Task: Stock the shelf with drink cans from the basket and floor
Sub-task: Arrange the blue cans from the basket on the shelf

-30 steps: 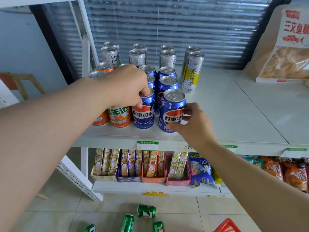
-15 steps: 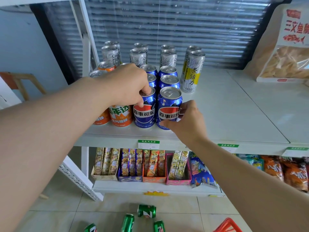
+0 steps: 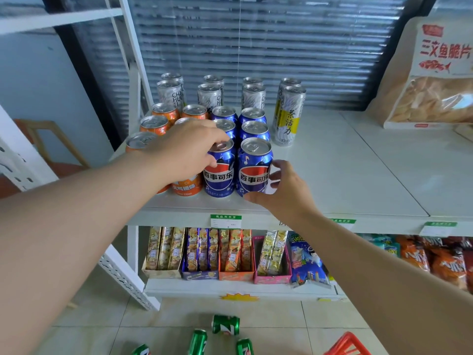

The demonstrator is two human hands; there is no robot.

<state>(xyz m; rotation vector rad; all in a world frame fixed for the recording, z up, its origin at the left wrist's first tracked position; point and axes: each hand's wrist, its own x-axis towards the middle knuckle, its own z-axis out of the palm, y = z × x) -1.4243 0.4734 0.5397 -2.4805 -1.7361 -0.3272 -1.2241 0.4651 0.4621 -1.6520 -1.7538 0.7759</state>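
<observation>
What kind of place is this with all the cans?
Most likely a small shop. Drink cans stand in neat rows on a white shelf, green price tags line its front edge, and boxed snacks fill the shelf below.

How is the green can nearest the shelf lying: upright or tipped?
Tipped: the green can lies on its side on the floor.

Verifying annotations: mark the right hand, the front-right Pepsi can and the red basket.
right hand (image 3: 286,193), head view, back of hand
front-right Pepsi can (image 3: 254,175), head view, front label
red basket (image 3: 344,341), head view, top rim
</observation>
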